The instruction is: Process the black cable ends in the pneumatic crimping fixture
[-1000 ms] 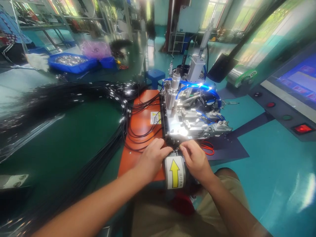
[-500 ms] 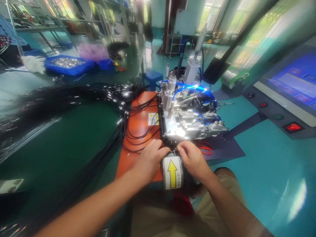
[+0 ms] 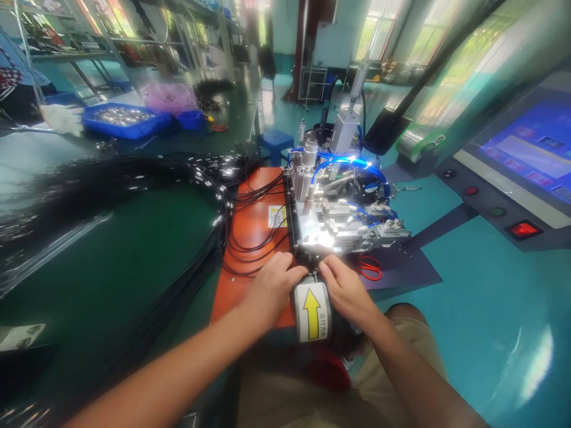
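Both my hands are at the near end of the bench machine (image 3: 312,229), just above the rounded housing with the yellow-arrow label (image 3: 313,312). Left hand (image 3: 273,288): fingers curled, thumb reaching inward to the machine's front edge. Right hand (image 3: 347,288): thumb and forefinger tips drawn in toward the same spot. A narrow gap separates the two sets of fingertips. Cannot tell whether either pinches a small part; the contact point is too dark and small.

Left side: orange-red plate (image 3: 255,221), its right edge along the machine's black side rail. Black cables (image 3: 223,205) sweep over the plate's left edge and loop across it; the nearest loop passes behind my left hand, so room there is tight.

Right side: red loops (image 3: 371,268) lie on the dark base plate (image 3: 414,270), just beyond my right hand. Past that plate's edge, teal floor (image 3: 473,285) extends below the touchscreen panel (image 3: 521,154).
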